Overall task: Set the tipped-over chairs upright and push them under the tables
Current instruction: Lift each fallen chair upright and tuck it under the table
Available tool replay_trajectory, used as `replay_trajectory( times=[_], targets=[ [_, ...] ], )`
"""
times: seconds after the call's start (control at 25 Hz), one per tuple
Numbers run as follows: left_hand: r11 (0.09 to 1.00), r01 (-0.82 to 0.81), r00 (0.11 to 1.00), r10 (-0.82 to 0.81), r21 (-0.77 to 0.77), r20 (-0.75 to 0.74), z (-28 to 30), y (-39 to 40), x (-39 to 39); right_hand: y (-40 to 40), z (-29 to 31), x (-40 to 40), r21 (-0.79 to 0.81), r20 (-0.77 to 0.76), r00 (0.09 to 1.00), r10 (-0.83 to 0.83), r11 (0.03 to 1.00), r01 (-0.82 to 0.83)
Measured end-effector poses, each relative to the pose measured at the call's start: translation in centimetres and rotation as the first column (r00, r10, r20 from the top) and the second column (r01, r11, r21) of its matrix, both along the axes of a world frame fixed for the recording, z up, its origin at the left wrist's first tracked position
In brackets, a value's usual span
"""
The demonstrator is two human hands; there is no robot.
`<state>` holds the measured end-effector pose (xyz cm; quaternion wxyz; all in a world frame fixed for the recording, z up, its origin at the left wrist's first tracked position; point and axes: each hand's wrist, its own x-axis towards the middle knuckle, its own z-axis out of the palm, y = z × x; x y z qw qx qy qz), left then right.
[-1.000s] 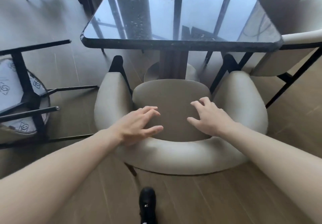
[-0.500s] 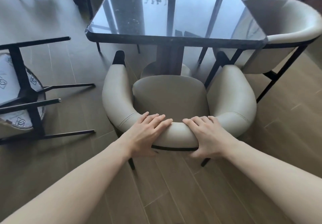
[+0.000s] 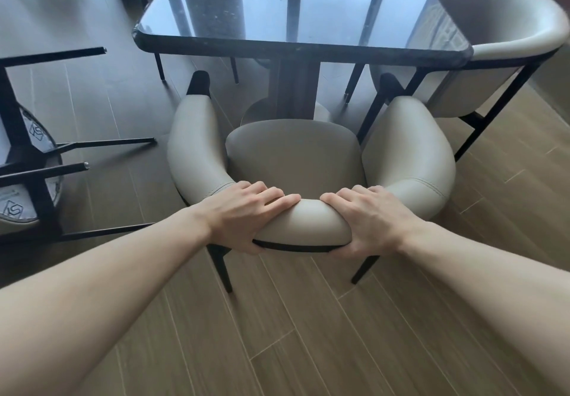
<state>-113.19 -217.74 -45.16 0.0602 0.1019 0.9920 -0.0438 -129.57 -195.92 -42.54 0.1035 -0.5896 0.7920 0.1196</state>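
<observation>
A beige padded chair (image 3: 293, 155) with a curved backrest and black legs stands upright in front of a dark glossy square table (image 3: 296, 16). Its seat faces the table's pedestal and its arm tips lie just short of the table's near edge. My left hand (image 3: 246, 213) and my right hand (image 3: 367, 220) both grip the top of the curved backrest, side by side, thumbs under its lower rim. A second chair (image 3: 27, 149) lies tipped over at the left, its black legs pointing right and the underside of its seat showing.
Another beige chair (image 3: 493, 41) stands upright at the table's right side, partly under it. More thin chair legs (image 3: 160, 65) show beyond the table's far left corner. Wooden plank floor (image 3: 308, 334) lies open between me and the chair.
My hands moved from above the seat back onto the backrest and closed on it. The chair now sits farther from me, closer to the table's pedestal.
</observation>
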Motion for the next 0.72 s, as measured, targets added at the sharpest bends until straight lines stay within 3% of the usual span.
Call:
replay_trajectory(
  times=[0.72],
  targets=[
    [1.000, -0.001, 0.999, 0.000, -0.012, -0.050, 0.1, -1.5, -0.1, -1.3, -0.4, -0.2, -0.075, -0.024, 1.000, 0.017, 0.997, -0.019]
  ],
)
